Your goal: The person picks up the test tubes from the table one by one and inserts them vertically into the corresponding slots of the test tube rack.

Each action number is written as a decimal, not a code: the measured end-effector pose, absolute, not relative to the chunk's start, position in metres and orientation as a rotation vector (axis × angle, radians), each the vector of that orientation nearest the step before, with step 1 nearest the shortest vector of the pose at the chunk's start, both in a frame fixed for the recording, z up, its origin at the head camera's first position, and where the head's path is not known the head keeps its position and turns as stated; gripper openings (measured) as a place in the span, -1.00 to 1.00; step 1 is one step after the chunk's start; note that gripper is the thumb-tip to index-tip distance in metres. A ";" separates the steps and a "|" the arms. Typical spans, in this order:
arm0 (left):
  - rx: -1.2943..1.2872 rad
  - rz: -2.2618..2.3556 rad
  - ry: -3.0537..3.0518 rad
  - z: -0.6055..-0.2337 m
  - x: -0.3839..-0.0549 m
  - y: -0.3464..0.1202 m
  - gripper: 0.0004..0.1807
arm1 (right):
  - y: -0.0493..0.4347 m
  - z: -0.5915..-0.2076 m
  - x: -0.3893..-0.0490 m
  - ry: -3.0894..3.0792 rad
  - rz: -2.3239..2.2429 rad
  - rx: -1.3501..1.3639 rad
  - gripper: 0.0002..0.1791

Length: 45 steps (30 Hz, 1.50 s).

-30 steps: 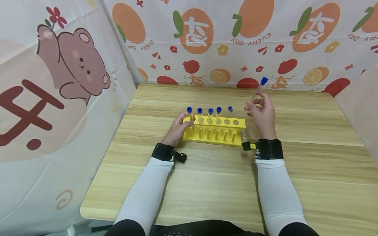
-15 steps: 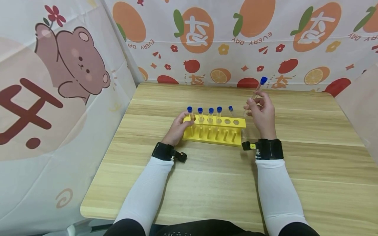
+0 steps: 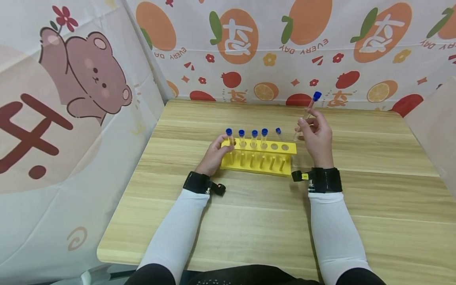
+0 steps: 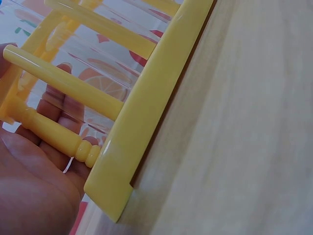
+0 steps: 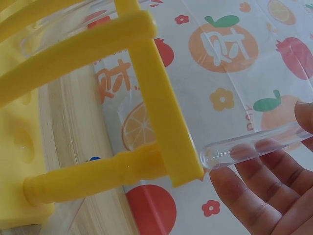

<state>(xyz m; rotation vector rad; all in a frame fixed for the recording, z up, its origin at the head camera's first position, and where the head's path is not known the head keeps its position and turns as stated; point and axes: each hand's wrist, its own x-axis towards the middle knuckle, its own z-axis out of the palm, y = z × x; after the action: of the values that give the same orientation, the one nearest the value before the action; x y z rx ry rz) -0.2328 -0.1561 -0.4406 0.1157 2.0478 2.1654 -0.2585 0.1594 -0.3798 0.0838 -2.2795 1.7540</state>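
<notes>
My left hand (image 3: 213, 156) grips the left end of a yellow test tube rack (image 3: 258, 150), its thumb on the top bar near the first tube. In the left wrist view, fingers (image 4: 58, 107) curl behind the rack's end post. Several clear tubes with blue caps (image 3: 254, 133) stand in the rack's left holes; the two rightmost holes hold none. Right of the rack, my right hand (image 3: 318, 138) pinches a clear test tube (image 3: 311, 103), tilted with its blue cap up. Its rounded bottom (image 5: 212, 157) is near the rack's top corner in the right wrist view.
Behind the rack's right end lies another blue-capped tube (image 3: 278, 131), partly hidden by the rack. All this is on a wooden table (image 3: 256, 221). A fruit-print cloth (image 3: 270, 75) hangs behind the table, and a bear-print cloth (image 3: 82, 150) on the left.
The capped end of the tube in my right hand has tipped slightly left. My left hand and the rack have stayed in place.
</notes>
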 end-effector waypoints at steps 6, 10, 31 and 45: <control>0.107 2.155 2.053 -0.441 -0.233 -0.156 -0.76 | 0.160 -0.380 -0.259 -2.274 1.749 0.093 -0.54; 0.101 2.150 2.053 -0.440 -0.233 -0.157 -0.75 | 0.160 -0.380 -0.259 -2.275 1.744 0.097 -0.52; 0.117 2.186 2.046 -0.444 -0.237 -0.155 -0.75 | 0.155 -0.362 -0.250 -2.273 1.743 0.117 -0.56; 0.123 2.192 2.025 -0.444 -0.235 -0.156 -0.75 | 0.152 -0.353 -0.242 -2.294 1.740 0.105 -0.56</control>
<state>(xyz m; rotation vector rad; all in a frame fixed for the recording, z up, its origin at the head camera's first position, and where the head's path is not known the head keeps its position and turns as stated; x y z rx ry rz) -0.2351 -0.1558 -0.4439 0.1232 2.0253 2.1924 -0.2419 0.1517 -0.3525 0.1049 -2.2936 1.7403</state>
